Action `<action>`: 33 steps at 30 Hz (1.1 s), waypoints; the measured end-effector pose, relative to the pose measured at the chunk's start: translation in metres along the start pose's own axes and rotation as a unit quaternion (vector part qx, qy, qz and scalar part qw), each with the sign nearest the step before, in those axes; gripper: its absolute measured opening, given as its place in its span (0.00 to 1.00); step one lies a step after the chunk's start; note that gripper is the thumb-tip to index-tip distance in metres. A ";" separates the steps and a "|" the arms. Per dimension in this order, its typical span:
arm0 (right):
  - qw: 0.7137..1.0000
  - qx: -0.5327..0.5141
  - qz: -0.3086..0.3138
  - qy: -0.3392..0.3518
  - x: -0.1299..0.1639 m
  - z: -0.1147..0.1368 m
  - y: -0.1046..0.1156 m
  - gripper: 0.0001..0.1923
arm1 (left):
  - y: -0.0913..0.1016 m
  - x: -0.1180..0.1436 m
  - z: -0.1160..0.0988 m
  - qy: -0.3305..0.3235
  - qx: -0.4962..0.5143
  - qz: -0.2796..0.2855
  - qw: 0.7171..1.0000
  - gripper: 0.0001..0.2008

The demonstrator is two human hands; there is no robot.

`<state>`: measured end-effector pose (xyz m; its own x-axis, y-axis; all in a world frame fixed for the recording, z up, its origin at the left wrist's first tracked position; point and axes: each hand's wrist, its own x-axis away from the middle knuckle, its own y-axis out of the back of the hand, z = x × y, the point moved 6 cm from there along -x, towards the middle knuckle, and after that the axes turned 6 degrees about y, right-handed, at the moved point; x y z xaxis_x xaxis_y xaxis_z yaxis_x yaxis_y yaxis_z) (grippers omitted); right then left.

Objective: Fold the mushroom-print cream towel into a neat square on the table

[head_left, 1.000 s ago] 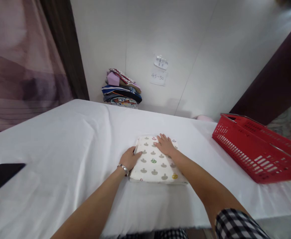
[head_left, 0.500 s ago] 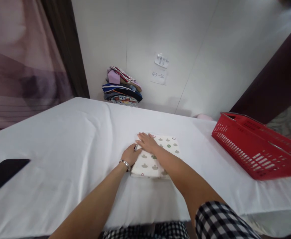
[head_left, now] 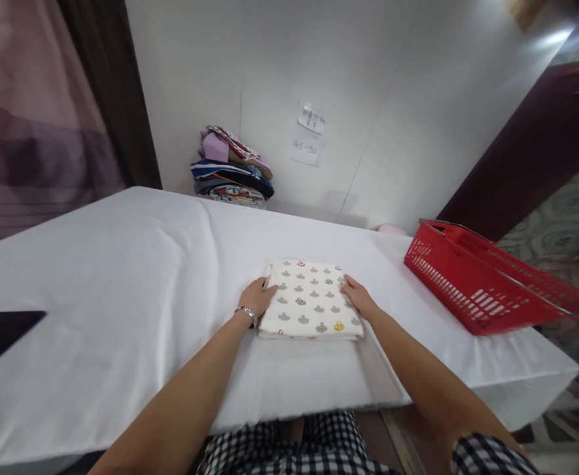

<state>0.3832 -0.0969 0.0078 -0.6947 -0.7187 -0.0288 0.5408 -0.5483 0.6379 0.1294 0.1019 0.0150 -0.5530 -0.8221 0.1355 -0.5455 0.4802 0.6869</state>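
Observation:
A folded white cloth [head_left: 314,297] printed with grey, green, red and yellow mushroom shapes lies flat on the table in front of me. My left hand [head_left: 258,297] grips its left edge, thumb on top and the other fingers at the side and partly hidden. On the opposite edge, my right hand [head_left: 359,297] holds the cloth the same way, thumb over the top and fingers tucked out of sight. The cloth's whole upper face shows between both hands. A bracelet [head_left: 246,315] circles my left wrist.
A white sheet [head_left: 121,284] covers the table. To the right stands a red plastic basket [head_left: 487,277] with metal handles. Folded clothes [head_left: 233,168] are stacked against the wall at the back. A black flat object [head_left: 5,336] lies at the left, and paper signs [head_left: 306,146] hang on the wall.
My right hand has moved from the cloth's upper left area to its right edge, uncovering the print. My left hand stays at the left edge. The view has shifted slightly right.

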 end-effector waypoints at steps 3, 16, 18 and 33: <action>0.992 -0.125 -0.007 -0.018 0.030 -0.008 -0.003 0.37 | 0.001 0.001 -0.002 -0.008 0.012 -0.007 1.000 0.17; 0.997 -0.067 -0.028 -0.029 0.019 0.021 -0.009 0.31 | 0.018 -0.007 0.008 0.029 0.019 -0.047 0.998 0.22; 0.999 -0.010 -0.038 -0.016 0.020 0.019 -0.008 0.29 | 0.018 -0.007 0.008 0.030 0.007 -0.048 0.998 0.22; 0.980 0.049 -0.030 0.189 0.103 0.007 -0.005 0.31 | 0.028 0.033 -0.036 -0.189 -0.048 -0.101 0.976 0.25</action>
<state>0.3059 -0.1657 0.0070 -0.4887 -0.8040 -0.3387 0.4438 -0.5633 0.6969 0.1188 0.0773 0.0640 -0.6432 -0.7167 -0.2694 -0.6153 0.2745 0.7389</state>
